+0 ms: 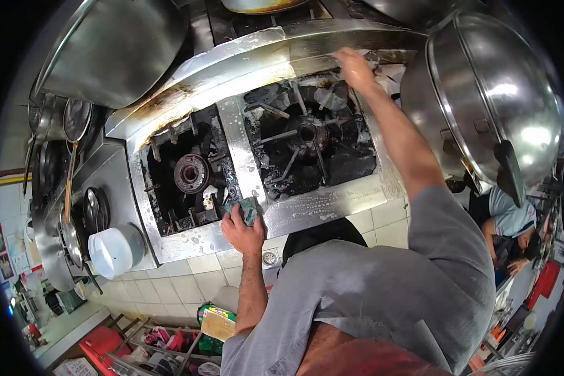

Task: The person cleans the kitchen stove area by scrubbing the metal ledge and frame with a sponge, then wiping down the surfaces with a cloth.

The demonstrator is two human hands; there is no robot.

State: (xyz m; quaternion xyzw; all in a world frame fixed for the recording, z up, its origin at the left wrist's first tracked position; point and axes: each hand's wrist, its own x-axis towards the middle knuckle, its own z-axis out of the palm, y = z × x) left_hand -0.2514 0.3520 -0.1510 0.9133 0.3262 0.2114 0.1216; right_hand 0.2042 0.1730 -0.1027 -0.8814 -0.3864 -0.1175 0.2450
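Note:
My left hand (243, 234) is closed on a dark green scouring pad (249, 211), pressed to the front steel rim of the stove (319, 202) between two burners. My right hand (356, 70) reaches to the back of the stove, at the raised steel backsplash (266, 61). Its fingers are partly bent and nothing shows in them. Near it lies the right burner (307, 133), with long grate arms and black, wet grime. The left burner (192, 173) sits in a similarly grimy well. Whitish suds spot the steel divider (242, 150).
A large steel pot (116, 53) stands at the back left and big steel bowls (501, 94) at the right. A white plastic tub (111, 252), pans and a ladle (77, 122) are on the left. Another person (511, 216) is beyond the bowls. A shelf below holds various items.

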